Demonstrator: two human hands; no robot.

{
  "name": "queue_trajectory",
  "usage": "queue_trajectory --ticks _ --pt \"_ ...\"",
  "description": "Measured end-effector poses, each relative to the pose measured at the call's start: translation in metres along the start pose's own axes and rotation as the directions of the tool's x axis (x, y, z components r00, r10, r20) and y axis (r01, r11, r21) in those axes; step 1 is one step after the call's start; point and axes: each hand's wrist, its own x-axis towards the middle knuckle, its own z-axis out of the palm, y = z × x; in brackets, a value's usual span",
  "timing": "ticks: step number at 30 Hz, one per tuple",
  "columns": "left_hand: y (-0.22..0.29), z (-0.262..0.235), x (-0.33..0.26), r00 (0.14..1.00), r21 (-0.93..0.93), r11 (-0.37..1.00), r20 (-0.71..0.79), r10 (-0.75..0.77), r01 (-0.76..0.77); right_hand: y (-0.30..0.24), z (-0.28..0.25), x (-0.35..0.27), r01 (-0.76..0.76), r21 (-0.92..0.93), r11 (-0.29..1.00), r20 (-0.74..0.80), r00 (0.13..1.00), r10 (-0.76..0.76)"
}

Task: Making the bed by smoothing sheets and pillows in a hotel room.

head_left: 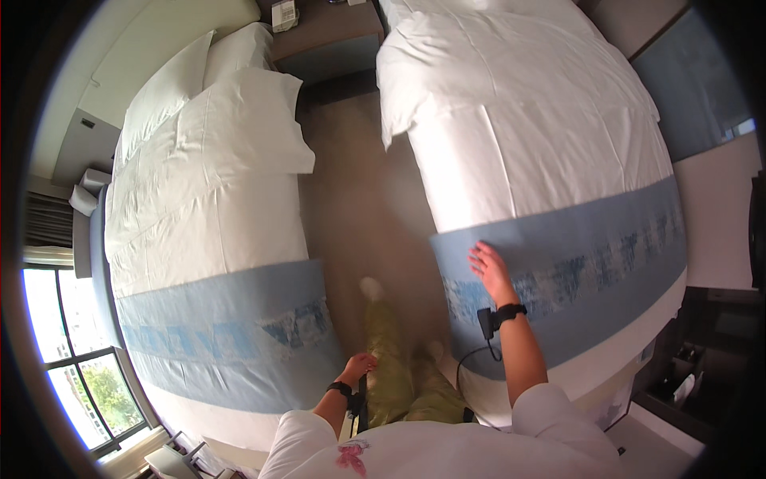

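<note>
My right hand (489, 265) is open, its fingers slightly apart. It is over the near left part of the blue bed runner (550, 209) on the right bed; whether it touches the cloth I cannot tell. My left hand (359, 366) hangs low beside my left trouser leg, near the inner edge of the left bed. Its fingers are loosely curled, and nothing shows in them. A second blue runner (223, 287) with a patterned band lies across the foot of the left bed. White duvets (215, 191) cover both beds. Black straps with small devices circle my wrists.
I stand between the beds on a brown carpet (351, 184) that leads to a nightstand (327, 44) with a telephone (284, 14). A window (88, 359) is at the left. A dark shelf unit (694, 359) stands at the right. A cable (467, 355) hangs by my right arm.
</note>
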Motion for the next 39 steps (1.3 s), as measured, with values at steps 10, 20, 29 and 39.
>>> queue_trajectory --ticks 10,20,29,39 --pt "0.261 -0.046 0.116 0.896 0.405 0.809 0.061 0.440 -0.425 -0.104 0.105 0.109 0.132 -0.163 0.978 -0.065 0.987 -0.145" --pt "0.502 0.081 0.181 0.898 -0.477 0.865 0.297 0.323 -0.154 -0.234 0.094 0.256 0.194 0.046 0.980 -0.194 0.964 -0.181" --pt "0.516 0.114 0.302 0.807 -0.599 0.685 0.105 0.581 -0.415 -0.254 0.094 0.295 0.031 0.135 0.990 -0.324 0.946 0.014" --pt "0.517 0.121 0.334 0.944 -0.945 0.313 0.187 0.273 0.097 -0.266 0.098 0.302 -0.036 0.131 0.991 -0.403 0.911 0.086"
